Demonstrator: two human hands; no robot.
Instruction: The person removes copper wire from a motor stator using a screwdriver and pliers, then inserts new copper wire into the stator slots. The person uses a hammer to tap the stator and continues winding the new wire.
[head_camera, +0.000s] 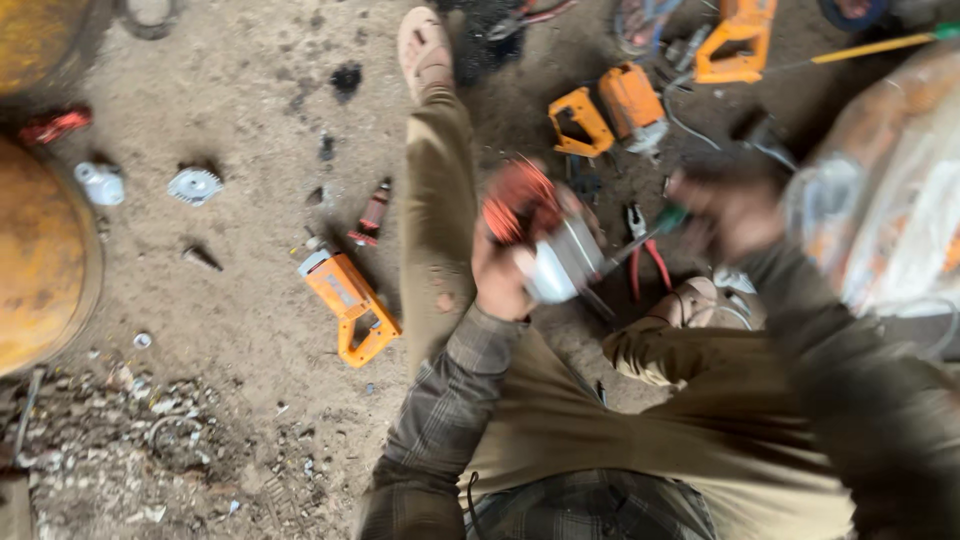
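I sit on a dirt floor with one leg stretched out. My left hand (500, 275) grips a small motor part (555, 250), silver-bodied with orange-red copper windings at its far end. My right hand (728, 208) is blurred by motion and holds a screwdriver (640, 240) with a green handle; its shaft points toward the silver body. Red-handled pliers (645, 255) lie on the ground just below the tool.
An orange power-tool housing (350, 305) lies left of my leg, with more orange shells (610, 110) beyond my hands. A white gear-like piece (194, 185) and a white cap (100, 183) sit far left. A large rusty yellow drum (40, 260) fills the left edge; debris lies at bottom left.
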